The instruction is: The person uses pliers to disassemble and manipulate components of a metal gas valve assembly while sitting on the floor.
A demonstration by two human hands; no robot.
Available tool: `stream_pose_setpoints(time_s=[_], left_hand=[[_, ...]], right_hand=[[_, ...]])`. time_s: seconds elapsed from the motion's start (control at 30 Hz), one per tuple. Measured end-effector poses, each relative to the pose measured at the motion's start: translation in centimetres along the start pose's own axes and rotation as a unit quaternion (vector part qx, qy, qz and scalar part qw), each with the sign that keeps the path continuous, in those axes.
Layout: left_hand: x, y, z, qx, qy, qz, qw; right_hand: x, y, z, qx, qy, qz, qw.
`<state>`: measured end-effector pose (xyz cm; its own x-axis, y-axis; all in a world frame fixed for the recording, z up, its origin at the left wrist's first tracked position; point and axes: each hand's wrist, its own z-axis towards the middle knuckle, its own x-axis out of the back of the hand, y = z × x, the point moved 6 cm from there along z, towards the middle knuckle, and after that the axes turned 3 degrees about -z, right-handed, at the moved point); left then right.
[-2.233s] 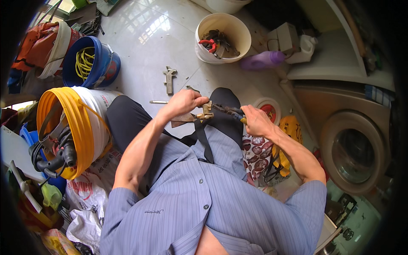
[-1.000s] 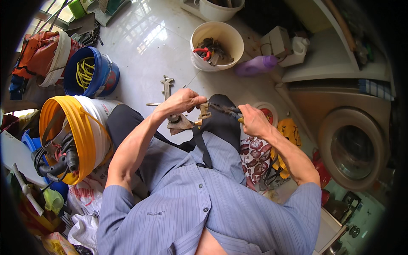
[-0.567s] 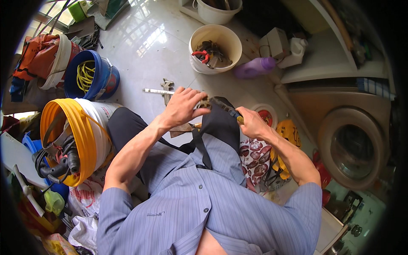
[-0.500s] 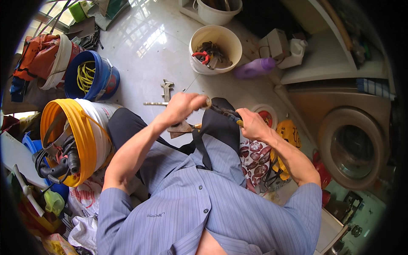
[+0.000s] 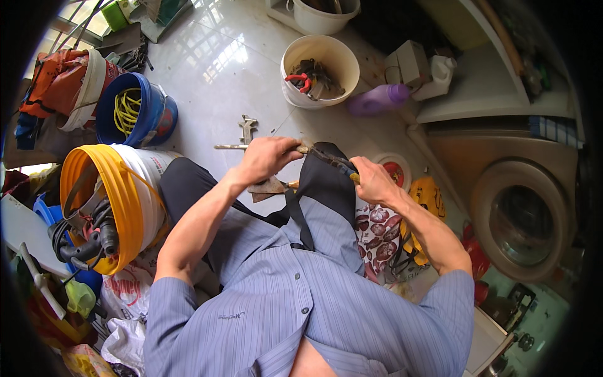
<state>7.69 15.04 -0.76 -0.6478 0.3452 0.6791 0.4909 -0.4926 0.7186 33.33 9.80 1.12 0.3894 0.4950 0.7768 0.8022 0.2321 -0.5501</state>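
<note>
My left hand (image 5: 270,157) is closed, its fingers pinching a small tan piece (image 5: 303,149) against the far end of a long dark tool (image 5: 331,162). I cannot make out the tan piece's kind. My right hand (image 5: 375,180) wraps round the yellow-marked near end of that tool, which slants across above my right knee. Its exact kind is unclear. Beneath my left hand lies a flat, brownish metal blade (image 5: 269,187) beside a yellow handle (image 5: 292,184). Just beyond that hand, a metal tool (image 5: 247,129) and a thin bar (image 5: 227,147) are on the tiled floor.
Ahead stands a white bucket (image 5: 290,87) of tools with red-handled pliers (image 5: 300,81); a purple bottle (image 5: 379,100) lies beside it. A yellow bucket (image 5: 129,207) with a power tool and a blue bucket (image 5: 139,110) are left. A washing machine (image 5: 483,147) stands right.
My left fingers have come down onto the tool's far end; the tan piece, which showed as a round edge before, is now pressed against it. My right hand has barely moved.
</note>
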Motion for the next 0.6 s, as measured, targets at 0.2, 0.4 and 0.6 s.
stream_pose_setpoints(time_s=[0.2,0.4,0.6], left_hand=[[1.6,2.5,1.5,-0.006,0.004,0.084,0.996],[-0.3,2.6,0.4,-0.116,0.036,0.239,0.963],[0.4,1.0,2.5,0.126,-0.159,-0.181,0.962]], right_hand=[[0.0,0.7,-0.2,-0.023,0.017,0.007,1.000],[0.2,-0.6,0.5,-0.084,-0.036,0.099,0.991],[-0.1,0.6,-0.2,-0.021,-0.004,0.038,0.999]])
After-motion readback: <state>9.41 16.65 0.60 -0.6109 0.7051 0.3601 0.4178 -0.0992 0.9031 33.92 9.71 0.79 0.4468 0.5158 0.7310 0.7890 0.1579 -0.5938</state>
